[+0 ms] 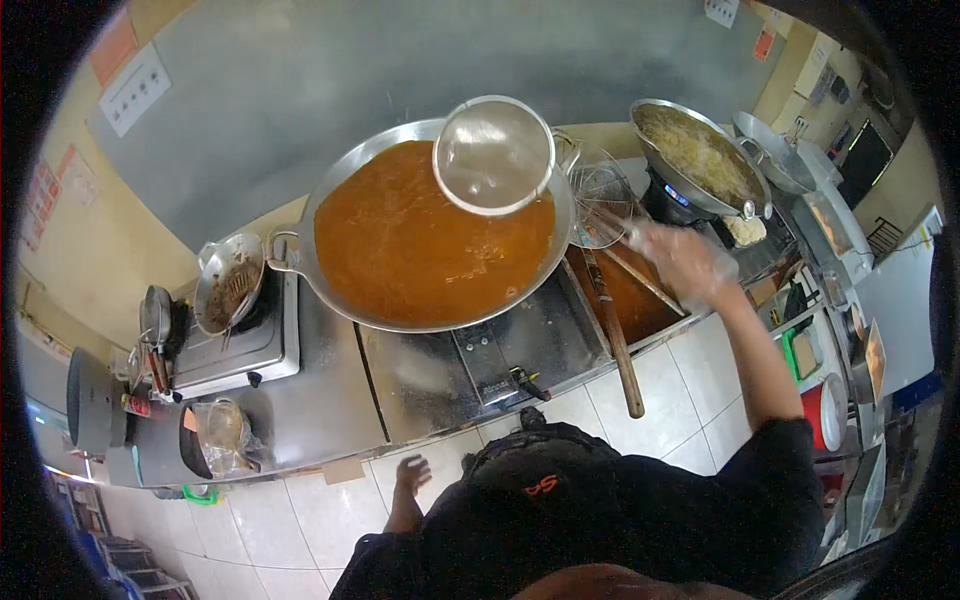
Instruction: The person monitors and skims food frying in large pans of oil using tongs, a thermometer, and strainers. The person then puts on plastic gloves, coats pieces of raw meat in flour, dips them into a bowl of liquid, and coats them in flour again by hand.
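Observation:
My right hand (685, 262), in a clear plastic glove, is closed and slightly blurred. It appears to grip the handle of a round fine-mesh strainer (495, 155), though the handle itself is hard to make out. The strainer is over the right part of a large wok (345, 165) filled with orange-brown liquid (420, 250). Beside the wok, below the hand's line of reach, lies a wire skimmer (600, 200). My left hand (412, 473) hangs low near the counter's front edge, fingers apart, holding nothing.
A wooden-handled tool (622, 365) leans over a rectangular vat (640, 310) of brown liquid. At the right stands another wok (700, 155) with bubbling, pale contents. On the left, a small wok (230, 285) sits on a portable stove (240, 350), near a plastic-wrapped item (222, 430).

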The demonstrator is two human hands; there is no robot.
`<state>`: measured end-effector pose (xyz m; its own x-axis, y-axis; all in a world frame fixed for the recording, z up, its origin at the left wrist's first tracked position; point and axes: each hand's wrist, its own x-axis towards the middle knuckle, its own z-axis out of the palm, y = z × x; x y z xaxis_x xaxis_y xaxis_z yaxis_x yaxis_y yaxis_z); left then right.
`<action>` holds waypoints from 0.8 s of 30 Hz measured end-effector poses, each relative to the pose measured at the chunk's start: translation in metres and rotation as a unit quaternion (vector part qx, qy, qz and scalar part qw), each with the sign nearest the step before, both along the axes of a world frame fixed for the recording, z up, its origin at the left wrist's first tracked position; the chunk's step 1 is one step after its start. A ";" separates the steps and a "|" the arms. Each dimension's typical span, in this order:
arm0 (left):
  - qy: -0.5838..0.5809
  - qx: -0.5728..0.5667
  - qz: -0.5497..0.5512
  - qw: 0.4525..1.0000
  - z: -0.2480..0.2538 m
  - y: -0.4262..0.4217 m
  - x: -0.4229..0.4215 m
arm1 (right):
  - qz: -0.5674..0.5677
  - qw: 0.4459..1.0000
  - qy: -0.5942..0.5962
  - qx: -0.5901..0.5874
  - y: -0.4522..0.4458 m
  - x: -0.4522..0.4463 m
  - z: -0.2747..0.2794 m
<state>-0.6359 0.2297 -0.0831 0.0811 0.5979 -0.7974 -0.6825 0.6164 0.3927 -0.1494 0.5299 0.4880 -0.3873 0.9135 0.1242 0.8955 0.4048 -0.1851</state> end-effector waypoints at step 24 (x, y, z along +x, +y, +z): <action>0.274 0.076 -0.077 0.956 0.031 -0.109 0.141 | 0.067 0.917 -0.169 -0.355 0.152 -0.029 0.012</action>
